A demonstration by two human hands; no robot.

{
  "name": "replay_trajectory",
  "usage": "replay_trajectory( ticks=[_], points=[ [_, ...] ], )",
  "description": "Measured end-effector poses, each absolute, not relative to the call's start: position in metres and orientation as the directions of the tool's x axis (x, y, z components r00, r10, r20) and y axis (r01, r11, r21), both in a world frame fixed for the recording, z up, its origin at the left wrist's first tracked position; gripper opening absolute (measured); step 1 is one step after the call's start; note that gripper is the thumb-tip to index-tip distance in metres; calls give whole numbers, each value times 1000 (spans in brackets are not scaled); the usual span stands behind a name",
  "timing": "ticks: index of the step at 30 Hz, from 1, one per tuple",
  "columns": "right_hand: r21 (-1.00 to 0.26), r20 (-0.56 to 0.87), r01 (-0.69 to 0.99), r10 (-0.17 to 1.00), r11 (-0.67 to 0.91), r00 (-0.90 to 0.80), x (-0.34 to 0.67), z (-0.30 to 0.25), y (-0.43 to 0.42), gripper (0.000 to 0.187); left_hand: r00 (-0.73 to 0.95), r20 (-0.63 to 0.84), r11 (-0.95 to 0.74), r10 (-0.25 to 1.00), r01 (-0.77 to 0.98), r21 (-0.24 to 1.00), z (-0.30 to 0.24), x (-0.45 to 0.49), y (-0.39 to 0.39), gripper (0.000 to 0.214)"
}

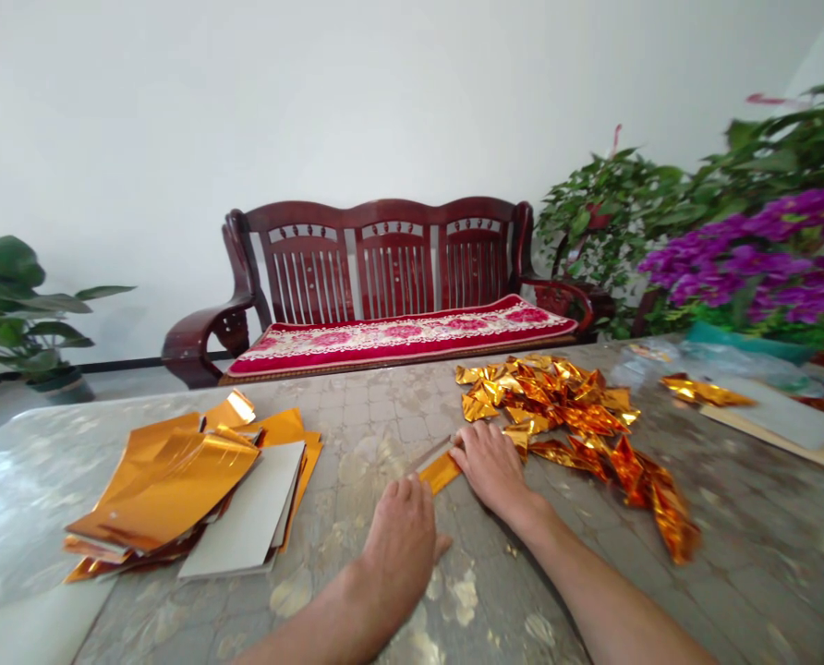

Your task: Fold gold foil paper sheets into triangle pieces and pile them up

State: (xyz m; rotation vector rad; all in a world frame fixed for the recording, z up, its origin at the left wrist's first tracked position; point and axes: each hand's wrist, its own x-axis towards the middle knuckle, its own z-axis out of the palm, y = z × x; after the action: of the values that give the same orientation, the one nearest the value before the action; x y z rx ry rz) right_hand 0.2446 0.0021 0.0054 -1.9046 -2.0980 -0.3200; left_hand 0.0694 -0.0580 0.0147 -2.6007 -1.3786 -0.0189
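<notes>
Both of my hands press flat on a narrow folded strip of gold foil paper (439,470) in the middle of the table. My left hand (402,545) lies palm down over the strip's near end, fingers together. My right hand (490,466) covers the far end, fingers stretched flat. A heap of folded gold foil pieces (578,416) lies just right of my right hand. A stack of flat gold foil sheets (176,489), some showing a white back, sits to the left.
The table (731,554) has a glossy patterned cover. More foil and a grey sheet (779,411) lie at the far right near purple flowers (765,259). A red wooden bench (391,286) stands behind the table, and a potted plant (17,314) stands at the left.
</notes>
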Motion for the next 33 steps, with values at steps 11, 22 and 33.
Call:
replay_trajectory(
  ticks=[11,22,33],
  points=[
    [-49,447,965,869,258,-209,250,11,-5,8,592,52,-589,805,806,-63,33,66,-52,24],
    [-135,368,770,753,624,-546,259,14,-14,19,611,78,-615,788,788,36,29,51,-31,24],
    [106,422,779,681,618,-598,246,11,-14,27,609,146,-622,780,779,75,31,42,-25,15]
  ],
)
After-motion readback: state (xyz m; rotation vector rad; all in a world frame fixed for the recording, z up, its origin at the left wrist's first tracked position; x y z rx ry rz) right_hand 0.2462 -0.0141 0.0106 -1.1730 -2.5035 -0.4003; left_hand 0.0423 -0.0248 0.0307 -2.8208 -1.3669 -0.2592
